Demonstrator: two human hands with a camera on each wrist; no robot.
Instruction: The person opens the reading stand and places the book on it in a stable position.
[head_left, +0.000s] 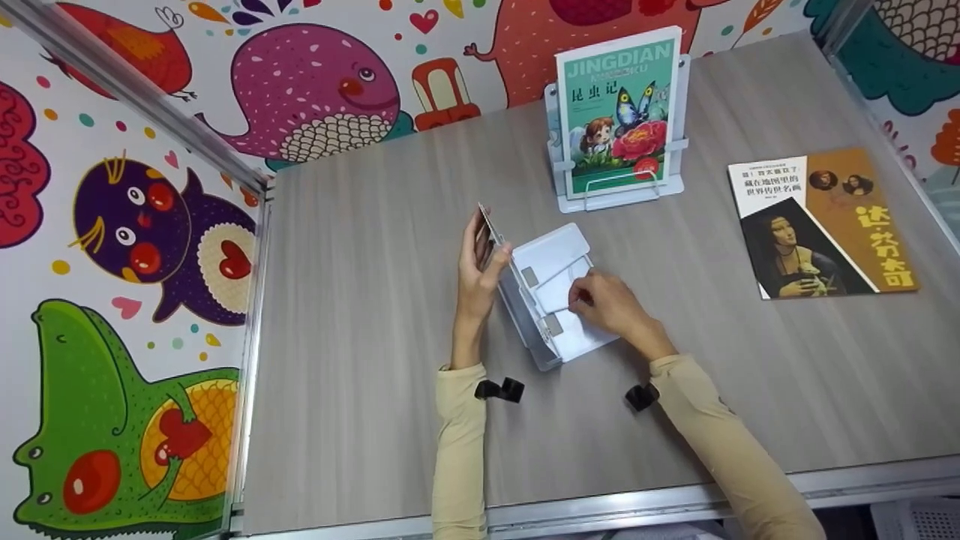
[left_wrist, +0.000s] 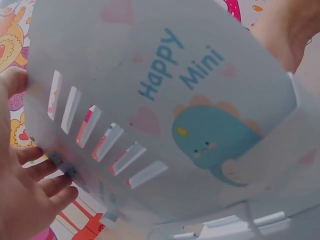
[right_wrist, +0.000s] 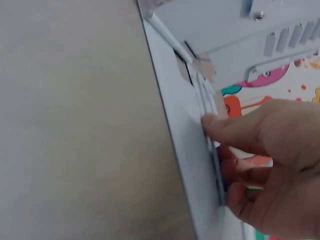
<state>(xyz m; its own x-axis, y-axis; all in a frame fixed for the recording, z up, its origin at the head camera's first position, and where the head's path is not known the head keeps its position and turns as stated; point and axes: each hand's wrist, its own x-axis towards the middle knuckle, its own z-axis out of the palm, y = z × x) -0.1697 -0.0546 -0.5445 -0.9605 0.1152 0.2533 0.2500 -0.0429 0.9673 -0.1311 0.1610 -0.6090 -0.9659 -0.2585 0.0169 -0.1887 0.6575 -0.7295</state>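
Note:
A white book stand (head_left: 551,251), partly folded with its two panels at an angle, is between my two hands. "Happy Mini" lettering, a blue dinosaur and a row of slots mark its printed panel (left_wrist: 150,100). My left hand (head_left: 478,274) holds that panel by its edge, thumb on one side and fingers on the other. With thumb and fingertips, my right hand (head_left: 611,304) pinches the wire support (right_wrist: 207,107) on the stand's other panel (right_wrist: 177,115). Part of the wire is hidden behind the right fingers.
A similar stand (head_left: 679,184) stands at the back, holding a green book (head_left: 600,112) upright behind its wire. On the right lies a brown and white book (head_left: 862,225). Patterned walls (head_left: 315,90) border the wood-grain table (head_left: 360,337), and a metal rail (head_left: 600,514) runs along its front.

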